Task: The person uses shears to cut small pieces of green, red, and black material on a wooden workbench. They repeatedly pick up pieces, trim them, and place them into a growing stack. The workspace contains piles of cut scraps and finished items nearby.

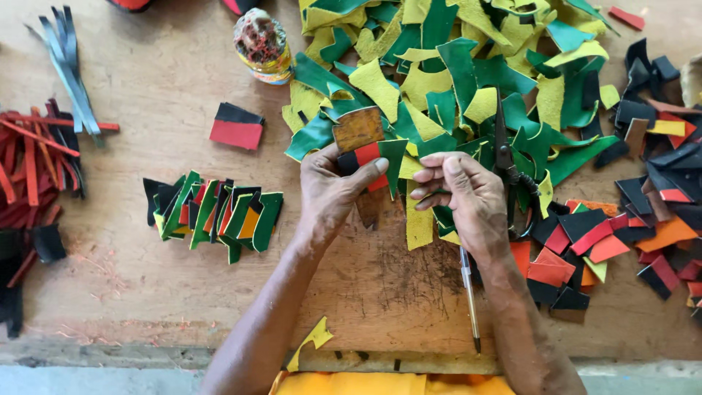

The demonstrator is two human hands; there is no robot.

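Your left hand (333,192) pinches a layered black, red and green leather patch (369,157), right hand (468,197) fingers curled together beside it; one finished row (213,213) lies left, a big scrap pile (468,80) waits above.

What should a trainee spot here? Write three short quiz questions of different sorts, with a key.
1. True or false: the scissors lie on the scrap heap, in neither hand.
2. Which hand pinches the red, black and green piece? A left, B right.
3. Fill in: the pen lies partly under the right ____.

Key: 1 true. 2 A, the left hand; the right hand is beside it. 3 forearm.
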